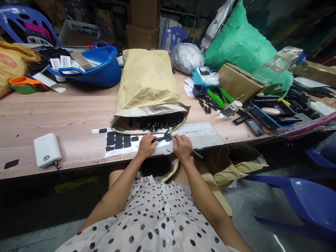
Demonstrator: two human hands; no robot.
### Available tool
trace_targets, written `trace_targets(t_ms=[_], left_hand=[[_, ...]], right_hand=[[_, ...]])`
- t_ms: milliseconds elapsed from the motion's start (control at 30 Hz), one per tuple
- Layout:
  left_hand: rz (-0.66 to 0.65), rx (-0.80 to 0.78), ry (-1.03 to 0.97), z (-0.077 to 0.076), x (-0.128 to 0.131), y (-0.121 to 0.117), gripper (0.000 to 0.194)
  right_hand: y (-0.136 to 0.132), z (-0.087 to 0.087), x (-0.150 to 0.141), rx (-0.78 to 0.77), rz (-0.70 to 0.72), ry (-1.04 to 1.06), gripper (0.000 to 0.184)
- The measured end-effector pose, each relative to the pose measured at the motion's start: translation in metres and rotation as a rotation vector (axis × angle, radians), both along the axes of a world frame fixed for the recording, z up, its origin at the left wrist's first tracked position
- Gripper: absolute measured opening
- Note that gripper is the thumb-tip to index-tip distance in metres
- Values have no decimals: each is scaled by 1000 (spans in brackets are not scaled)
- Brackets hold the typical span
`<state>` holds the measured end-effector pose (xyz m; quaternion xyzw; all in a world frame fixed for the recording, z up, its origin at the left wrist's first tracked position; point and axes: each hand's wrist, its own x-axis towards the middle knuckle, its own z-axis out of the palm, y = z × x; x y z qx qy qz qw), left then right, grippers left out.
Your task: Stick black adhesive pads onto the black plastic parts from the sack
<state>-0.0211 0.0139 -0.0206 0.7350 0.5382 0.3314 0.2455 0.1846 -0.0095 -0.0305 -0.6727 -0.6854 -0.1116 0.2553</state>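
Close to the table's front edge, my left hand (147,145) is closed on a slim black rod-like part (159,139) that points right. My right hand (183,147) grips a thin tool, whose dark handle (197,154) sticks out below the palm; a small shiny metal end (168,133) shows by the fingers, its kind unclear. Just behind both hands lies a tan paper sack (149,77), its mouth facing me, with many black parts (160,124) inside. Under the hands are a sheet of black stickers (119,140) and a grey board (204,134).
A white box with a cable (47,149) sits at the left. Behind it stands a blue basin (105,66) of papers. On the right are a clear bottle (231,109), a green tray (219,97) and a cardboard box (237,84). A blue chair (309,199) stands at right.
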Motion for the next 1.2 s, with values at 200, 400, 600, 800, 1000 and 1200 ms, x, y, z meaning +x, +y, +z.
trace_targets(t_ms=[200,400,600,800,1000,1200], left_hand=[[-7,14,10,3,-2,-3,14],[-13,10,-31,13,-4,-12,20],[-155,-1,-112,17,-6,-73,27],[-253,-276,128,-20,-6,-120,21],[-89,-337,283,-40,-13,-115,19],[-166,-342,179,7,-14,-81,17]], right_hand=[[-1,-1,-3,-3,-28,17,23],[0,-2,-4,2,-31,17,23],[1,-2,-5,-2,-42,3,23],[2,-3,-7,11,-50,0,22],[3,-4,-6,15,-41,13,22],[3,-5,-6,46,-43,-17,22]])
